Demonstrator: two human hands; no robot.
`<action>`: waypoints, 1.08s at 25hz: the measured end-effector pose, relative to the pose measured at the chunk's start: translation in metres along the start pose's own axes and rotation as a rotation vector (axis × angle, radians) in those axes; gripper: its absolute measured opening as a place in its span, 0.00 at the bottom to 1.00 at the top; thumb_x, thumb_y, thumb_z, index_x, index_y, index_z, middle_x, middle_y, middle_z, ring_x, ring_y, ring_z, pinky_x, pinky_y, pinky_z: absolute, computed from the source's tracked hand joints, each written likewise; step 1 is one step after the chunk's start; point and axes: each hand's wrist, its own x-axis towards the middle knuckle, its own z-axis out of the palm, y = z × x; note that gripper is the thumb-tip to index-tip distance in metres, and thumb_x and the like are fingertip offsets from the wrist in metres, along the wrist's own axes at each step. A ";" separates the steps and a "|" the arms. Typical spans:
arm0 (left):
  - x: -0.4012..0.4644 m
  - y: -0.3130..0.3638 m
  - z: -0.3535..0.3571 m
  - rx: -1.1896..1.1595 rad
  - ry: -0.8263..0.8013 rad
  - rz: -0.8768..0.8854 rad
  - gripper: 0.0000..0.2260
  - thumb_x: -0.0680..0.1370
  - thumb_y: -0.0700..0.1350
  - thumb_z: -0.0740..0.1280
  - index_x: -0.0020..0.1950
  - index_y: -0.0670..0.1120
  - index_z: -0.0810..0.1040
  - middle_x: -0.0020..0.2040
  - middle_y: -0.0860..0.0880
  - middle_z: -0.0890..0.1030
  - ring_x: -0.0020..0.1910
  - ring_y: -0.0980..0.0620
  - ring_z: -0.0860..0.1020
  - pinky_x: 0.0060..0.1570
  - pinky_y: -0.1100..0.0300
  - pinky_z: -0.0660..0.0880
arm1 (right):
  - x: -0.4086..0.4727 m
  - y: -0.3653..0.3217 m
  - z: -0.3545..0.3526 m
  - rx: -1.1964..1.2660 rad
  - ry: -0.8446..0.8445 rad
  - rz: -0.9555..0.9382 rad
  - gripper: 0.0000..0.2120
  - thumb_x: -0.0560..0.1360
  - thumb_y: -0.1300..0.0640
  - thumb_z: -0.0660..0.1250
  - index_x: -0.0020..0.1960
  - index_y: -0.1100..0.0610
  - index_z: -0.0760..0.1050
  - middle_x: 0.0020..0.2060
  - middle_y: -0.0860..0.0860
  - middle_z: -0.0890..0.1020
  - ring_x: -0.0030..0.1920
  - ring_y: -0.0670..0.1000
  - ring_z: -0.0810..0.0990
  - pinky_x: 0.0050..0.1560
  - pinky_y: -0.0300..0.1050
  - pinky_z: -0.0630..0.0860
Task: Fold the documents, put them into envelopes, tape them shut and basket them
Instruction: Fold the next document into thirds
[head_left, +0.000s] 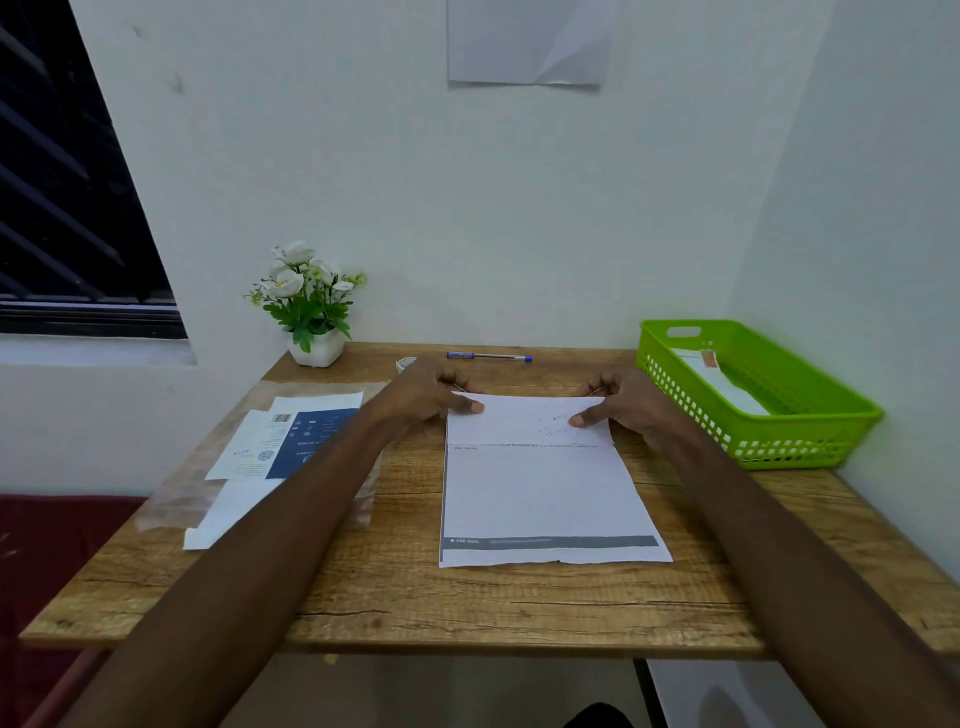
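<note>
A white document (545, 493) lies in the middle of the wooden table (415, 597), its far edge folded over toward me into a flap. My left hand (434, 392) pinches the flap's far left corner and my right hand (621, 400) pinches its far right corner, thumbs on top. A green plastic basket (810, 436) stands at the right edge with a white taped envelope (722, 379) inside. A roll of tape (405, 362) peeks out just behind my left hand. More papers and envelopes (280, 441) lie at the left on a clear plastic sleeve.
A blue pen (488, 356) lies at the table's back edge. A white pot of artificial flowers (311, 306) stands at the back left. Walls close in behind and at the right; a dark window is at the left.
</note>
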 end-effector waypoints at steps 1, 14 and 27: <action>-0.001 0.000 -0.001 -0.055 0.032 -0.011 0.09 0.71 0.40 0.80 0.49 0.44 0.86 0.41 0.53 0.86 0.42 0.55 0.82 0.38 0.64 0.75 | 0.000 -0.001 0.000 0.034 0.029 0.001 0.20 0.58 0.67 0.84 0.46 0.61 0.83 0.39 0.53 0.85 0.41 0.51 0.83 0.37 0.39 0.77; 0.000 0.005 -0.003 -0.095 0.285 0.172 0.08 0.72 0.39 0.79 0.50 0.40 0.88 0.38 0.51 0.86 0.41 0.55 0.82 0.42 0.66 0.77 | -0.005 -0.010 0.001 0.085 0.308 -0.245 0.06 0.66 0.69 0.78 0.42 0.66 0.84 0.39 0.63 0.85 0.37 0.49 0.80 0.40 0.44 0.75; -0.003 0.010 0.008 0.453 0.098 0.330 0.11 0.73 0.38 0.77 0.54 0.46 0.88 0.50 0.51 0.88 0.48 0.59 0.84 0.52 0.62 0.80 | -0.019 -0.024 0.009 -0.150 0.055 -0.308 0.07 0.66 0.57 0.82 0.38 0.57 0.85 0.36 0.52 0.86 0.35 0.43 0.80 0.38 0.35 0.73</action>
